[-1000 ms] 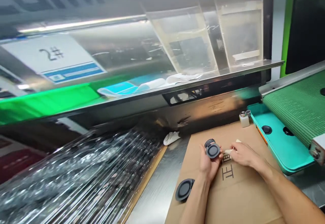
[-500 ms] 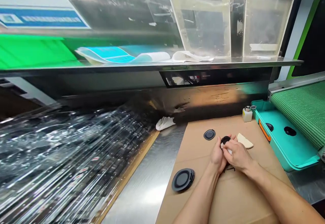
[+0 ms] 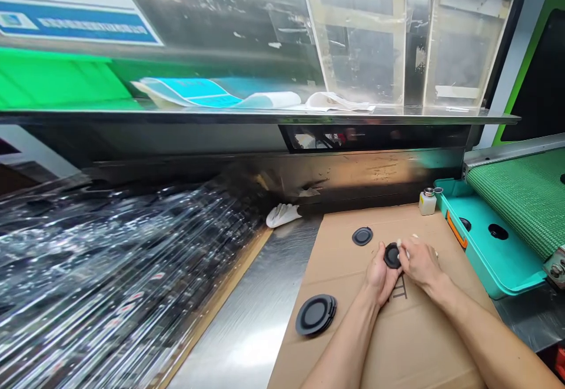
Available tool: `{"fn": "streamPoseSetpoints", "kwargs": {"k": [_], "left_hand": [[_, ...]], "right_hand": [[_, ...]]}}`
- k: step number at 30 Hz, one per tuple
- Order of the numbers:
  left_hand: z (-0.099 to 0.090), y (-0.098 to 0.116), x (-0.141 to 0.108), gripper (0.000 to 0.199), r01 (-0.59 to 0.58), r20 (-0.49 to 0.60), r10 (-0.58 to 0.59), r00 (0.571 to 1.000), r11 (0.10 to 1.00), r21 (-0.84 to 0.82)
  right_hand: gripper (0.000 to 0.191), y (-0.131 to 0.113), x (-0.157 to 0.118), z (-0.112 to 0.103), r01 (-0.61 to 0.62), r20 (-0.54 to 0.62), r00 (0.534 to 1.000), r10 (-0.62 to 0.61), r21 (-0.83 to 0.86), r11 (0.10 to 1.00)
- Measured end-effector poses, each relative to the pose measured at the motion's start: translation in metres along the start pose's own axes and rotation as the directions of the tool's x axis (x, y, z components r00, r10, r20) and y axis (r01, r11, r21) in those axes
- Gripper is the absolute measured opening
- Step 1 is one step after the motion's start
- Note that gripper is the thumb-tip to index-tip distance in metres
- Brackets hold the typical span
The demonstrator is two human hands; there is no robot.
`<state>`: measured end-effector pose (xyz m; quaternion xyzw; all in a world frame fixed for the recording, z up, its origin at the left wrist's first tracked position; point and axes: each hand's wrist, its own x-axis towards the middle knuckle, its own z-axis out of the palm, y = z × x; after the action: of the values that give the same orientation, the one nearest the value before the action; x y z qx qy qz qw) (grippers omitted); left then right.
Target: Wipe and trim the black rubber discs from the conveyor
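Observation:
My left hand (image 3: 380, 277) is closed round the edge of a small black round disc (image 3: 392, 255) with a raised ring, held face up above the cardboard. At its right rim is my right hand (image 3: 421, 264), fingers pinched on a small white wad (image 3: 399, 245) that looks like cloth; its exact kind is unclear. Mostly hidden behind the right hand is a cream pad (image 3: 436, 252). A single dark grey disc with a tab (image 3: 362, 236) lies beyond the left hand. Nearer, to the left, sits a small stack of larger dark grey discs (image 3: 314, 315).
Cardboard (image 3: 344, 277) covers the metal bench. A white bottle with a metal cap (image 3: 427, 202) stands at its far right corner. The teal tray (image 3: 507, 265) holds black pieces beside a green conveyor belt (image 3: 525, 195). Clear plastic packaging (image 3: 132, 271) and a white glove (image 3: 282, 215) lie left.
My right hand has shifted right, off the disc's middle to its rim, so the disc's face now shows. The cream pad has become mostly covered by that hand. The view has shifted slightly.

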<state>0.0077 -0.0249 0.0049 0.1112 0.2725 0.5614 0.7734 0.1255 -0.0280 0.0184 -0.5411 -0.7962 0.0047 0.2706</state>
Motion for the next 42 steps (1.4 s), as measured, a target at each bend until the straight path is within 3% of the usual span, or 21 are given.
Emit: {"fn": "streamPoseSetpoints", "kwargs": {"k": [3, 5, 8, 10, 13, 16, 20, 24, 27, 33, 39, 42], "left_hand": [[-0.001, 0.005, 0.001, 0.044, 0.045, 0.020, -0.045, 0.999, 0.999, -0.016], [-0.002, 0.008, 0.002, 0.043, 0.057, 0.032, -0.056, 0.998, 0.998, -0.035], [-0.003, 0.011, 0.005, 0.041, 0.044, 0.009, -0.043, 0.999, 0.997, -0.062], [-0.001, 0.011, 0.007, 0.042, 0.052, 0.000, -0.052, 0.999, 0.998, -0.042], [0.002, 0.009, 0.007, 0.044, 0.072, 0.025, -0.072, 0.997, 0.997, 0.020], [0.003, 0.009, 0.004, 0.045, 0.083, 0.042, -0.085, 0.996, 0.996, 0.038], [0.001, 0.012, 0.002, 0.048, 0.092, 0.031, -0.093, 0.995, 0.996, 0.017], [0.001, 0.016, 0.003, 0.049, 0.076, 0.032, -0.075, 0.997, 0.996, -0.038], [0.003, 0.017, 0.004, 0.048, 0.071, 0.038, -0.068, 0.997, 0.994, -0.085], [0.004, 0.020, 0.005, 0.038, 0.071, 0.037, -0.066, 0.997, 0.987, -0.146], [0.004, 0.023, 0.001, 0.036, 0.091, 0.031, -0.089, 0.996, 0.991, -0.094], [0.004, 0.026, 0.000, 0.040, 0.069, 0.039, -0.066, 0.997, 0.995, -0.071]], "right_hand": [[0.009, 0.004, -0.009, -0.002, 0.124, 0.085, 0.988, -0.132, 0.090, 0.988], [0.011, 0.008, -0.011, -0.005, 0.112, 0.095, 0.987, -0.128, 0.165, 0.980], [0.020, 0.021, -0.001, -0.016, -0.033, -0.010, 0.999, 0.036, 0.210, 0.977], [0.024, 0.033, 0.017, -0.028, -0.150, -0.128, 0.977, 0.170, 0.155, 0.976], [0.029, 0.051, 0.056, -0.052, -0.334, -0.230, 0.920, 0.317, -0.041, 0.942], [0.038, 0.069, 0.100, -0.072, -0.479, -0.198, 0.876, 0.440, -0.253, 0.841], [0.031, 0.092, 0.139, -0.088, -0.426, -0.052, 0.900, 0.433, -0.317, 0.847], [0.026, 0.107, 0.155, -0.098, -0.307, 0.112, 0.926, 0.361, -0.335, 0.891], [0.027, 0.111, 0.161, -0.103, -0.282, 0.150, 0.926, 0.348, -0.341, 0.897], [0.025, 0.110, 0.165, -0.101, -0.318, 0.132, 0.917, 0.377, -0.330, 0.889], [0.020, 0.099, 0.160, -0.104, -0.389, 0.029, 0.911, 0.411, -0.263, 0.883], [0.031, 0.085, 0.146, -0.103, -0.378, -0.076, 0.926, 0.371, -0.205, 0.903]]}}
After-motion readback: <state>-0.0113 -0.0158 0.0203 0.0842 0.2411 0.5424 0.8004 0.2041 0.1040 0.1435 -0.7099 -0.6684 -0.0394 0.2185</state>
